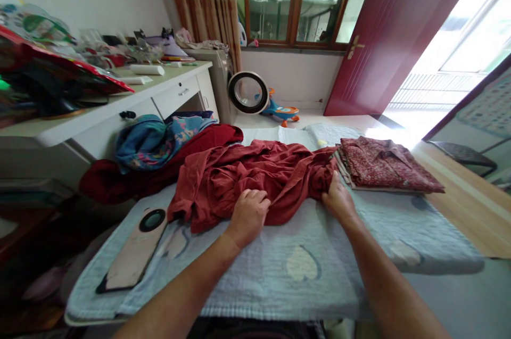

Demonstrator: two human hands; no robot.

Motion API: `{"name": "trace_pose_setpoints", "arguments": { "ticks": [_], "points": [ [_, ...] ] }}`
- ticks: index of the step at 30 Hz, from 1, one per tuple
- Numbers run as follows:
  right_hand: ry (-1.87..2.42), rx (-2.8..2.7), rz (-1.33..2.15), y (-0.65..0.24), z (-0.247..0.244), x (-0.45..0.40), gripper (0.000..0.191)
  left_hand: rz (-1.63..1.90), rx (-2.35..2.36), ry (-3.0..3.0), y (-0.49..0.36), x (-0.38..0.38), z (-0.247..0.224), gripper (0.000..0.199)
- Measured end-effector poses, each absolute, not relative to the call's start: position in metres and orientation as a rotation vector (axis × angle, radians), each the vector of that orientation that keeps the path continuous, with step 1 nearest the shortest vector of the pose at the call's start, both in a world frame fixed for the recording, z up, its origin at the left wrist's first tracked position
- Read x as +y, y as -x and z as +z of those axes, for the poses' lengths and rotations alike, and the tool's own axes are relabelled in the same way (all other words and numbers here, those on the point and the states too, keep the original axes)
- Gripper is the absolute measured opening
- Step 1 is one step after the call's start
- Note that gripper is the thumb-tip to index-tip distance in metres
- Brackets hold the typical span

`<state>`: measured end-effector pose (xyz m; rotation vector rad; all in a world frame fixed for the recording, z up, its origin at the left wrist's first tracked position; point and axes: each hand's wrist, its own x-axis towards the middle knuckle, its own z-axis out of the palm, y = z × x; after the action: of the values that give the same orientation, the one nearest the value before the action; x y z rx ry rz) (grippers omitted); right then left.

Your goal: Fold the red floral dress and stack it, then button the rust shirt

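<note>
A rumpled rust-red garment (275, 168) lies spread across the light-blue cloth (271, 270) with heart shapes on it. My left hand (248, 215) rests on the garment's near edge, its fingers curled down and closed on the fabric. At the garment's right end, my right hand (337, 196) grips a bunched part of it, with the fingertips partly hidden. Just right of that hand sits a stack of folded clothes, topped by a red patterned shirt (387, 163). A phone (133, 248) with a round black camera ring lies near the left edge of the cloth.
Blue floral clothing (155, 139) and a dark red garment (115, 182) are heaped at the left. A white desk (167, 97) crowded with items stands behind them. A front-loading washer has its round door (248, 92) open. Beyond is a blue-orange toy (283, 110); a red door (383, 25) stands open.
</note>
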<state>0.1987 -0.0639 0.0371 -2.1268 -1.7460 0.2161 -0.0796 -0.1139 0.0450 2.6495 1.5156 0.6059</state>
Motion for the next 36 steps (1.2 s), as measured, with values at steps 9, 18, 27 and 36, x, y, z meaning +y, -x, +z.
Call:
{"name": "trace_pose_setpoints", "arguments": {
  "ticks": [9, 18, 27, 36],
  "points": [
    [1.803, -1.813, -0.251, -0.246, 0.153, -0.027, 0.046, 1.266, 1.054, -1.722, 0.085, -0.135, 0.102, 0.03],
    [1.931, -1.902, -0.159, -0.26, 0.159, 0.024, 0.064, 1.061, 1.119, -1.339, 0.083, -0.11, 0.074, 0.026],
    [1.755, -2.006, -0.305, -0.222, 0.07, -0.08, 0.073, 0.604, 1.142, -1.823, 0.127, -0.143, 0.063, 0.073],
    [1.652, -2.282, 0.135, -0.218, 0.011, -0.109, 0.044, 0.676, 1.239, -2.574, 0.11, -0.155, 0.054, 0.023]
  ]
}}
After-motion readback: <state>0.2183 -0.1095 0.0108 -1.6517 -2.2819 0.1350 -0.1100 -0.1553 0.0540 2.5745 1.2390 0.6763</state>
